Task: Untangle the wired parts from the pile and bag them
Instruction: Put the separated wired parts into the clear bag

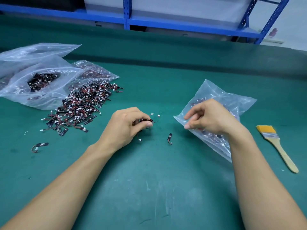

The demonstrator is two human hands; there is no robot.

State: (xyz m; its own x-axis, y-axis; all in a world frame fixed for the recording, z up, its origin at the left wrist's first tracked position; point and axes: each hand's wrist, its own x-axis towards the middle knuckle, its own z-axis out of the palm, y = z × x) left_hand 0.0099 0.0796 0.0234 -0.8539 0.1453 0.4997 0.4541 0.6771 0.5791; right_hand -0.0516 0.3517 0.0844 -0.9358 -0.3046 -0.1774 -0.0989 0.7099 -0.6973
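Centrally, the left grip is closed round a small tangle of wired parts; the pile lies on the table to its left. The right grip pinches the clear bag by its edge. One loose part lies between the grips; a paintbrush lies right of both.
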